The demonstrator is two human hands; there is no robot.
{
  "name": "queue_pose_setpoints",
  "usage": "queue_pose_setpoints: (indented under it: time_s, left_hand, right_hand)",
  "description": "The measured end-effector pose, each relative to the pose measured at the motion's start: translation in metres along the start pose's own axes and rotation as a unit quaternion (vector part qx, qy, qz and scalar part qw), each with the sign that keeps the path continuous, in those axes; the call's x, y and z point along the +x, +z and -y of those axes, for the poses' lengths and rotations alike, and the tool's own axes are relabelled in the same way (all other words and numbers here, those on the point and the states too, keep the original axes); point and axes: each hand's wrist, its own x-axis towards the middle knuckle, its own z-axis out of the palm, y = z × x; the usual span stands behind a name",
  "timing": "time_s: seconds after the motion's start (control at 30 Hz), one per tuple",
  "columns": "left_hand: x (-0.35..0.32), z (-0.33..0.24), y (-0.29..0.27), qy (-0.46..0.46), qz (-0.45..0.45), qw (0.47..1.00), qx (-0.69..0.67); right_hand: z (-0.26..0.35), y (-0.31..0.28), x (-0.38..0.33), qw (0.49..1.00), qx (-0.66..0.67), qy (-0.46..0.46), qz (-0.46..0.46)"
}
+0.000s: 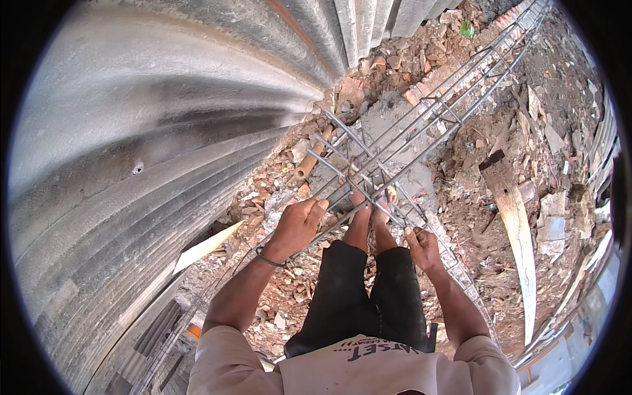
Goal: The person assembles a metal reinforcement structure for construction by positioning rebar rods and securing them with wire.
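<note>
Gripping the steel bar cage [421,125] with both fists closed, left hand [297,224] and right hand [421,247] flank it; its length runs away toward upper right.

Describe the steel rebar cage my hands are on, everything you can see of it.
The rebar cage is a long frame of grey ribbed steel bars tied by square stirrups, running from the lower left up to the top right over brick rubble beside a corrugated metal wall. Several loose cross bars lie across it near the middle. The left hand grips one long bar; the right hand holds another. Both bare feet stand among the bars.
</note>
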Motion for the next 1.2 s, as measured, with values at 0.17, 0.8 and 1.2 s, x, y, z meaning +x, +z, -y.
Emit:
queue_pose_setpoints:
  time_s: [0.17, 0.8, 1.2]
  left_hand:
    - [-0.003, -0.004, -0.01, 0.004, -0.006, 1.0, 0.023]
    - [-0.011, -0.042, -0.148, 0.041, -0.136, 0.987, 0.07]
    - [-0.027, -0.032, -0.127, 0.038, -0.094, 0.988, 0.112]
  right_hand:
    - [0.001, -0.005, -0.009, 1.0, 0.0, -0.009, 0.002]
    - [0.043, -0.045, -0.049, 0.998, 0.04, -0.034, -0.027]
    - [0.052, -0.048, -0.047, 0.995, 0.091, 0.035, -0.024]
